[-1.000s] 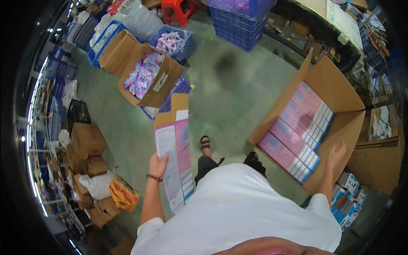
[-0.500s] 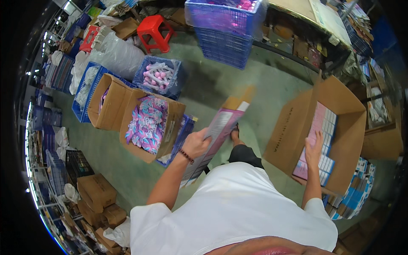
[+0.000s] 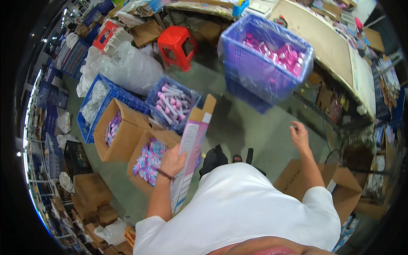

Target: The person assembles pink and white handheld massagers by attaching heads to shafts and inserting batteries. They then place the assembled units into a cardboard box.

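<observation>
My left hand (image 3: 173, 161) is closed around the edge of a long, flat pink-and-white cardboard box (image 3: 192, 146). The box stands on a slant, with a brown end flap sticking open at its top. Just beyond my left hand, an open brown carton (image 3: 137, 148) holds purple and blue patterned pieces (image 3: 149, 161). My right hand (image 3: 300, 135) hangs in the air at the right with its fingers apart and nothing in them. Below it stands a large open brown carton (image 3: 293, 178), partly hidden by my right arm.
Ahead, stacked blue crates (image 3: 242, 76) hold pink bottles (image 3: 276, 55) under clear film. A blue crate of pink-and-white wand-like pieces (image 3: 173, 102), a red stool (image 3: 177, 46) and a plastic-wrapped bundle (image 3: 129, 68) stand at the left. A workbench (image 3: 316, 36) runs along the far right.
My right hand has come off the small boxes inside the right carton and moved forward into the air. The long box in my left hand has swung left and more upright. My view has shifted.
</observation>
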Tool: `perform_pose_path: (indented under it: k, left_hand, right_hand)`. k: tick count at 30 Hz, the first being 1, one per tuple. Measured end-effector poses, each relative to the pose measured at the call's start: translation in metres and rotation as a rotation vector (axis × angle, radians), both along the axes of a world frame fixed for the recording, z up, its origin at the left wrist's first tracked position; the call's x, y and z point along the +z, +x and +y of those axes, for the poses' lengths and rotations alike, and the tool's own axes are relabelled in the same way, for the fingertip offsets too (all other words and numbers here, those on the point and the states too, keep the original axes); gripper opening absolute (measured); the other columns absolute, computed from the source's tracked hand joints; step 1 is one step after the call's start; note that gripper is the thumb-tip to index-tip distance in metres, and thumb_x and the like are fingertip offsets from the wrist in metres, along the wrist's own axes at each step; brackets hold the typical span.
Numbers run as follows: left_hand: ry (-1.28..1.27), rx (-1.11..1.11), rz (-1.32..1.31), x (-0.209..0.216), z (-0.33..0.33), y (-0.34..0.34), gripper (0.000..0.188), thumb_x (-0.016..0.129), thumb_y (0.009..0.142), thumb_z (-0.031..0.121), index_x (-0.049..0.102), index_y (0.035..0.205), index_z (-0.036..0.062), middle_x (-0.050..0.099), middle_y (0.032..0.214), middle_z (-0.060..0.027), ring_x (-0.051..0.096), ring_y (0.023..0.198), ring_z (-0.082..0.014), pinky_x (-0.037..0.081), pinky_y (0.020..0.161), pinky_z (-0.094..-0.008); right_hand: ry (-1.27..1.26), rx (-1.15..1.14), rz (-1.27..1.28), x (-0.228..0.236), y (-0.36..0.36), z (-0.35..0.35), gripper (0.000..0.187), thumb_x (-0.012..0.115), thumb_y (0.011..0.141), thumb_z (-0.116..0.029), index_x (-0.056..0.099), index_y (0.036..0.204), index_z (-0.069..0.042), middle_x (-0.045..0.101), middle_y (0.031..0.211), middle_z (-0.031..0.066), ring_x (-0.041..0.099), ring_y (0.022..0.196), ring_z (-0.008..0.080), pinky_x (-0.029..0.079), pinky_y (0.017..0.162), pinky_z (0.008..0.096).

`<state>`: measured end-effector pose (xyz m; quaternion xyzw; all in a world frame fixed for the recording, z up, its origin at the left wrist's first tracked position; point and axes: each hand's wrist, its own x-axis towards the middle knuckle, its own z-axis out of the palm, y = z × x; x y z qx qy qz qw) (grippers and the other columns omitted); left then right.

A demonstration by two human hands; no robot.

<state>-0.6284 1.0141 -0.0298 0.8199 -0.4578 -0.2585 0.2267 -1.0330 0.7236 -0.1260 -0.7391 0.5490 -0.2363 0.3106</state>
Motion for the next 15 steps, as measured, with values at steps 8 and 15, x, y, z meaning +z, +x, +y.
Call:
perform_pose_path:
  k: [8, 15]
  left_hand:
    - [-0.072, 0.077, -0.063, -0.005, -0.143, 0.144, 0.029, 0.054, 0.083, 0.019, 0.059, 0.106, 0.002, 0.064, 0.089, -0.0269, 0.061, 0.084, -0.0444, 0.048, 0.075, -0.0509]
    - [-0.106, -0.164, -0.227, 0.036, -0.328, 0.233, 0.027, 0.054, 0.084, 0.017, 0.059, 0.108, 0.0066, 0.064, 0.08, -0.0225, 0.062, 0.075, -0.0409, 0.048, 0.068, -0.0508]
  right_hand:
    - [0.035, 0.2, 0.009, -0.002, 0.175, -0.118, 0.023, 0.062, 0.086, -0.017, 0.064, 0.105, -0.005, 0.066, 0.095, 0.0106, 0.063, 0.075, 0.0223, 0.051, 0.069, 0.0318]
    - [-0.012, 0.084, -0.061, 0.031, 0.243, -0.193, 0.016, 0.062, 0.086, -0.012, 0.066, 0.098, -0.002, 0.065, 0.074, 0.0102, 0.061, 0.062, 0.0162, 0.049, 0.06, 0.027]
